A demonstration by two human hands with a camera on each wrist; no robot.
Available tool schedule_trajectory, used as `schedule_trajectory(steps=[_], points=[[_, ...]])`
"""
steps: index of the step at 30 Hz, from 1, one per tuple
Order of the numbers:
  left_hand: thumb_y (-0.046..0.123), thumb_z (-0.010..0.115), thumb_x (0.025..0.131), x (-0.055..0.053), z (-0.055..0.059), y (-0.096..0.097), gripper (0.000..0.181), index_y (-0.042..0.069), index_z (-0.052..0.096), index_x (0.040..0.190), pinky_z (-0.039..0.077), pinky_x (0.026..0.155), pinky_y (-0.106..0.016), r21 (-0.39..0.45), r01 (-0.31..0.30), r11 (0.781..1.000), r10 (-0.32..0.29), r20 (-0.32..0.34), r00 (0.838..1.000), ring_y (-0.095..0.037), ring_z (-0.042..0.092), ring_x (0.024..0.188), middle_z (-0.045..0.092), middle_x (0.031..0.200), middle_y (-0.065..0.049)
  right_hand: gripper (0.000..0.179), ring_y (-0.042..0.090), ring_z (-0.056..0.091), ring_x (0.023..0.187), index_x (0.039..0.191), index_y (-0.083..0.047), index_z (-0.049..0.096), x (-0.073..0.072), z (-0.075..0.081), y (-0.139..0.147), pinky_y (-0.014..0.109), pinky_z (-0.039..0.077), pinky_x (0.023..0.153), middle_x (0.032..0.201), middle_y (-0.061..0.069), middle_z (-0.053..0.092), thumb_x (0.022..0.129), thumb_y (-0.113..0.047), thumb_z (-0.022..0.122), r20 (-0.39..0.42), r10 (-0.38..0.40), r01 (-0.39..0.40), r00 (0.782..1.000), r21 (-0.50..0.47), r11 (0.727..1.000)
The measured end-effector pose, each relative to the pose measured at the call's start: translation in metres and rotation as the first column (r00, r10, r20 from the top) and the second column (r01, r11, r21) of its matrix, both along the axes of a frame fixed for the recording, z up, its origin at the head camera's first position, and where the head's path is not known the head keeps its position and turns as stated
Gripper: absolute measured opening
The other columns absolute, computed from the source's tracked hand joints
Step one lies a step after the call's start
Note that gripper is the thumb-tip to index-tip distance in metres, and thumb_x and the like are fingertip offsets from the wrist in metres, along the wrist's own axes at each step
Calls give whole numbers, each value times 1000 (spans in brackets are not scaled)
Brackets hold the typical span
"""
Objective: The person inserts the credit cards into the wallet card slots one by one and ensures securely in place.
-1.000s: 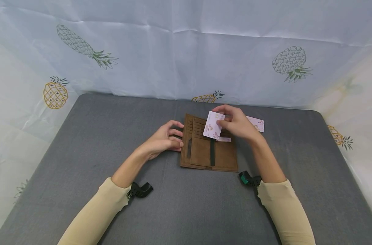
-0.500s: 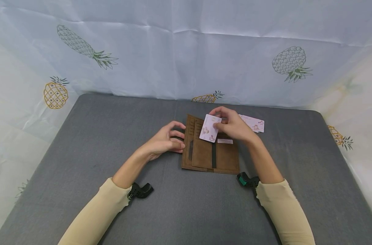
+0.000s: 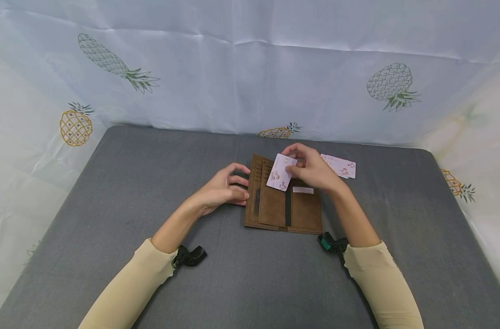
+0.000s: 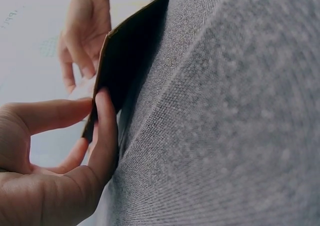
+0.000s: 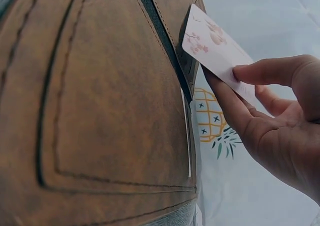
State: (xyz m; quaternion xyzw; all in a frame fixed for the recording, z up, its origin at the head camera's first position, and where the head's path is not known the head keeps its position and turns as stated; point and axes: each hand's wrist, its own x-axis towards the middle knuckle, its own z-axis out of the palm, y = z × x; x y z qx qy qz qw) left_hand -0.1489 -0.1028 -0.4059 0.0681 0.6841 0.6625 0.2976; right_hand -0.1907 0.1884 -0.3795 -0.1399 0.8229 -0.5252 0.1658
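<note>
A brown leather wallet (image 3: 274, 205) lies spread out on the table, with rows of card slots along its upper part. My left hand (image 3: 221, 189) pinches the wallet's left edge; in the left wrist view that edge (image 4: 102, 61) is raised from the cloth between thumb and finger. Between thumb and fingers, my right hand (image 3: 313, 169) holds a pale pink card (image 3: 280, 173) printed with flowers. The held card (image 5: 215, 46) is tilted over the wallet's upper left slots. Another card (image 3: 302, 190) sits in a slot on the right half, only a strip of it showing.
Pink cards (image 3: 342, 167) overlap each other on the table behind my right hand. The grey table (image 3: 250, 283) ends at the back against a white curtain (image 3: 233, 82) with pineapple prints. A black wrist device (image 3: 189, 256) juts out from each sleeve.
My right hand has brought the card slightly left and down, over the left half's slots. The wallet has shifted slightly right and toward me, with my left hand still on its edge.
</note>
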Motion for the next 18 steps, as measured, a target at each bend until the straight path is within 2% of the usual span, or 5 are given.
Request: schedule_trajectory(steps=[11,18], points=[[-14,69,94,0,1,2,68,8,42,152,69,85,-37,0,-13,1000,13,12,1000,-17,72,92,57,132,-19,38,7,69,87,140,6,51,1,-2,-2,17,61,81,137,26,59,104,7,61,-1,1,-1,1000,-14,1000],[-13,69,94,1,2,1,68,8,41,153,69,85,-38,-8,-8,1000,8,4,1000,-19,71,93,57,133,-20,39,8,69,91,142,5,49,1,-2,-2,19,63,84,139,25,58,105,6,60,31,-1,2,1000,-4,1000]])
